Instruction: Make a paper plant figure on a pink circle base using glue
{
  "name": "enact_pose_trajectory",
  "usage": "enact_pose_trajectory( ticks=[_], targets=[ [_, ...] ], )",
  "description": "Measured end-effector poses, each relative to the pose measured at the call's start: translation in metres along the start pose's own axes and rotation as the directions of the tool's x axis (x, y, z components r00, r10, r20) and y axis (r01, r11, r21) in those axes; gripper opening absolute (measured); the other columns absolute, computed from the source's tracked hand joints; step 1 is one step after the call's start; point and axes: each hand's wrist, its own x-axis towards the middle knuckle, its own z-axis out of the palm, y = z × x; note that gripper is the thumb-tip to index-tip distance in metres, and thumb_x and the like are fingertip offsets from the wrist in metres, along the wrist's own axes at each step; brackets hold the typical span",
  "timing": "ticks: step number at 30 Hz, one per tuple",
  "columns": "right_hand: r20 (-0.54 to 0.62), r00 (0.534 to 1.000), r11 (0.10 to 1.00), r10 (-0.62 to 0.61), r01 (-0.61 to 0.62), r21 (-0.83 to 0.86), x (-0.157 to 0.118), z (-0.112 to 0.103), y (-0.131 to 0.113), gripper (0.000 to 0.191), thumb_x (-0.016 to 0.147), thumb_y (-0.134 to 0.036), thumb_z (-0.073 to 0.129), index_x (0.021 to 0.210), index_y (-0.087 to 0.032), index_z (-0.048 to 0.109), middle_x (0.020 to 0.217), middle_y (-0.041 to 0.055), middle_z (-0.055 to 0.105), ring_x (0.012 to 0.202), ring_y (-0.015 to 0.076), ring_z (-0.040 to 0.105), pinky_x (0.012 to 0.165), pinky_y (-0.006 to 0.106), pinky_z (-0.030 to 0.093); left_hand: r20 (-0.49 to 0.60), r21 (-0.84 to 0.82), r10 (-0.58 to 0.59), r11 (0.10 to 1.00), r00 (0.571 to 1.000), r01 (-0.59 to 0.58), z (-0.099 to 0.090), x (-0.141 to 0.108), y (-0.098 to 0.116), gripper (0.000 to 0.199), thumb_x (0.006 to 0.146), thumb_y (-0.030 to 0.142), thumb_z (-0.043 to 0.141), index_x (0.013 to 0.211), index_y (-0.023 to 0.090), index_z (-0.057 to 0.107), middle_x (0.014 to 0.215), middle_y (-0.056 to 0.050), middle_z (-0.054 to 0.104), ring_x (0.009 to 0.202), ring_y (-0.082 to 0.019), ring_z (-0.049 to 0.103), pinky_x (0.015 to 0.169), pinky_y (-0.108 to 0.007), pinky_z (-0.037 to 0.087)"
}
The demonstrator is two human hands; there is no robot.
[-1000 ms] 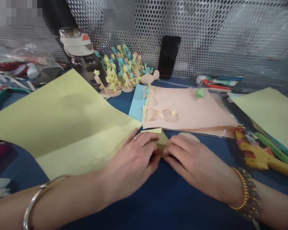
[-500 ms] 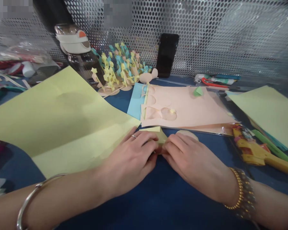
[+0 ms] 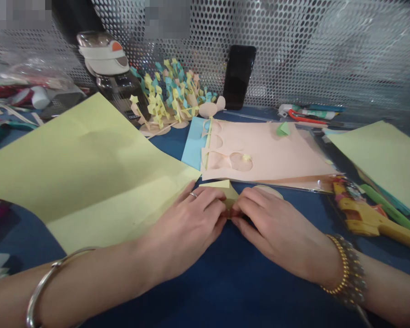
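A small piece of yellow paper (image 3: 229,193) lies between my two hands at the middle of the table, its near edge pinched by my fingertips. My left hand (image 3: 187,218) is closed on the paper's left part and hides some of it. Closed too, my right hand (image 3: 269,223) grips its right corner with thumb and fingers. Under the left forearm and wrist spreads a large yellow sheet (image 3: 99,182). Just behind the right knuckles a pale paper disc (image 3: 268,190) shows in part.
Behind my hands lie pink sheets (image 3: 269,141) with round cutouts and a small green folded paper (image 3: 283,129). Paper-star stems (image 3: 172,91), a bottle (image 3: 105,68) and a phone (image 3: 239,77) stand at the back. A yellow glue gun (image 3: 365,218) lies to the right.
The right thumb and fingertips have shifted slightly along the yellow paper's near edge. Both hands keep their grip, and the view has moved a little.
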Motion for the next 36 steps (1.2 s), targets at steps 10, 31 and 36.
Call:
enact_pose_trajectory(
  ticks=[10,31,36],
  targets=[
    [0.001,0.999,0.998,0.052,-0.052,-0.031,0.003,-0.001,-0.0031,0.013,0.088,-0.019,0.051,0.076,-0.018,0.054,0.079,0.0035,0.055,0.073,0.0208,0.052,0.065,0.035,0.04,-0.057,0.04,0.033,0.999,0.998,-0.031,0.0024,-0.0024,-0.0025,0.02,0.096,0.019,0.039,0.089,0.014,0.057,0.107,-0.01,0.06,0.11,-0.023,0.056,0.106,-0.054,0.037],
    [0.021,0.979,0.95,0.205,-0.204,0.238,0.0083,-0.0022,-0.001,0.009,0.079,-0.014,0.057,0.072,-0.019,0.057,0.075,-0.001,0.056,0.073,0.0155,0.054,0.069,0.031,0.042,-0.042,-0.225,-0.243,0.947,0.969,0.227,0.0016,0.0042,0.0007,0.005,0.082,0.018,0.057,0.085,0.021,0.06,0.111,-0.004,0.056,0.108,-0.023,0.054,0.098,-0.046,0.044],
    [0.032,0.987,0.949,0.16,-0.162,0.272,0.0064,-0.0038,0.0035,0.009,0.079,-0.011,0.058,0.074,-0.019,0.057,0.076,-0.0015,0.056,0.074,0.0146,0.054,0.068,0.03,0.042,-0.059,-0.217,-0.148,0.967,0.987,0.132,0.001,0.0019,-0.0013,0.012,0.087,0.017,0.05,0.084,0.021,0.062,0.107,-0.004,0.057,0.104,-0.02,0.055,0.101,-0.044,0.041]
  ],
)
